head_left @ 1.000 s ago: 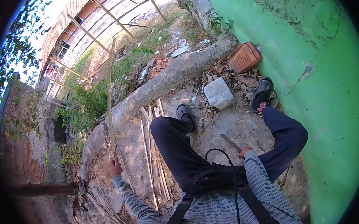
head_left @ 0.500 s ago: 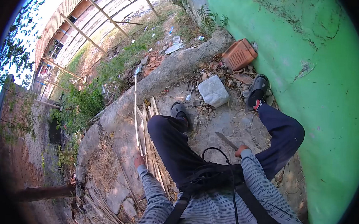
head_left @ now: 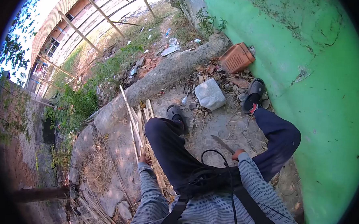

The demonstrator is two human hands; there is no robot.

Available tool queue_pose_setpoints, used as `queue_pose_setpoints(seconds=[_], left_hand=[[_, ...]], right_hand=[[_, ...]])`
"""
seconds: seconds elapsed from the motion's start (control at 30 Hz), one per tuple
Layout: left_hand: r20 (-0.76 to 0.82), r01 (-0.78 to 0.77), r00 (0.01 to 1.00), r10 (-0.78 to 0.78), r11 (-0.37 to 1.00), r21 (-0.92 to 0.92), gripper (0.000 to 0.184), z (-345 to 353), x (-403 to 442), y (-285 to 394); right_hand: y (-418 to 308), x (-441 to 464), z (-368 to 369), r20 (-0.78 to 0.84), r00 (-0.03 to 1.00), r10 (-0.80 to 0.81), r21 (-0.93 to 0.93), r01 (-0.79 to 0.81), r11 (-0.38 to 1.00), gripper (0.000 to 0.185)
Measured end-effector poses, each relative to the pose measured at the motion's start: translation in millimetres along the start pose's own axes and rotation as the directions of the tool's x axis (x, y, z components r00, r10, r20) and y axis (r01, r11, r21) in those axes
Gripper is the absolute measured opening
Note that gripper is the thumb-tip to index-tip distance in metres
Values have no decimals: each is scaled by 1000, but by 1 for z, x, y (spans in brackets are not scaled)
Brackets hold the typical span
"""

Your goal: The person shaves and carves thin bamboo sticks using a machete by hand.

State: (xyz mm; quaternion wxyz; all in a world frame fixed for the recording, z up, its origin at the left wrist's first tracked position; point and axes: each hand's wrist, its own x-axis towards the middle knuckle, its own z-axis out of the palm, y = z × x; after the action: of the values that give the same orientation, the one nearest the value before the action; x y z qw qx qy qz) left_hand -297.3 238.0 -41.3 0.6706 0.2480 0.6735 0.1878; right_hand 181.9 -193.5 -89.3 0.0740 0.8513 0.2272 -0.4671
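My left hand (head_left: 145,159) is low on my left side, its fingers closed around pale bamboo strips (head_left: 131,113) that run up and away from it. More split strips (head_left: 155,167) lie in a bundle on the ground beside my left leg, partly hidden by hand and knee. In front of my right thigh, my right hand (head_left: 238,154) is wrapped round the handle of a knife (head_left: 223,144). Its long blade points forward and left, above the ground between my legs.
A whitish block (head_left: 210,94) rests on the ground between my feet. Beyond it, an orange-brown ridged piece (head_left: 237,58) leans near the green wall (head_left: 329,120) on my right. A low stone ledge (head_left: 165,72) crosses ahead, with rubble and litter behind it.
My left hand has come slightly back and to the right, and the strips it holds have been lowered toward the bundle. My right hand still holds the knife, almost unmoved.
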Motion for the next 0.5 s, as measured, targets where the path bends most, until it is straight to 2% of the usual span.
queue_pose_setpoints(seconds=[0.07, 0.13, 0.17, 0.2, 0.23, 0.27, 0.3, 0.33, 0.4, 0.43, 0.5], left_hand=[[-107, 202, 974, -202, 979, -6, 58, 0, 10, -30], [-127, 25, 992, -18, 998, 49, 60, -9, 21, -34], [-230, -171, 956, 184, 982, 75, 64, -24, 46, -38], [-239, -165, 955, 177, 984, 68, 64, -32, 43, -42], [-406, -164, 840, 359, 883, 440, 65, -37, 37, -37], [-466, -51, 679, 568, 669, 742, 68, -43, 31, -28], [-492, -43, 637, 593, 665, 746, 69, -30, -8, -18], [-497, -43, 634, 593, 669, 742, 69, -30, -26, -6], [-438, -161, 679, 590, 701, 694, 66, -31, -48, 4], [-316, -356, 732, 603, 734, 578, 54, -42, -49, 11], [-171, -222, 946, 276, 933, 282, 40, -50, -78, 46]], right_hand=[[2, 2, 5, 24, 999, 45, 16, -45, 999, 44], [-4, -12, -2, -72, 997, 28, 24, -27, 999, 44], [-4, -8, 4, -110, 994, 17, -1, -17, 1000, 43], [-3, -10, 3, -105, 994, 12, -12, -14, 1000, 43], [-4, -10, -2, -54, 998, 18, 10, -18, 1000, 43], [-6, -11, -6, -5, 1000, 23, 34, -23, 999, 43], [-7, -12, -7, -19, 1000, 13, 28, -13, 1000, 43], [-8, -12, -7, -21, 1000, 8, 25, -8, 1000, 43], [-11, -14, -5, -92, 996, 9, 4, -8, 1000, 44], [-11, -15, -6, -87, 996, 8, -3, -9, 1000, 44], [-12, -12, -9, -34, 999, 28, 7, -28, 1000, 49]])
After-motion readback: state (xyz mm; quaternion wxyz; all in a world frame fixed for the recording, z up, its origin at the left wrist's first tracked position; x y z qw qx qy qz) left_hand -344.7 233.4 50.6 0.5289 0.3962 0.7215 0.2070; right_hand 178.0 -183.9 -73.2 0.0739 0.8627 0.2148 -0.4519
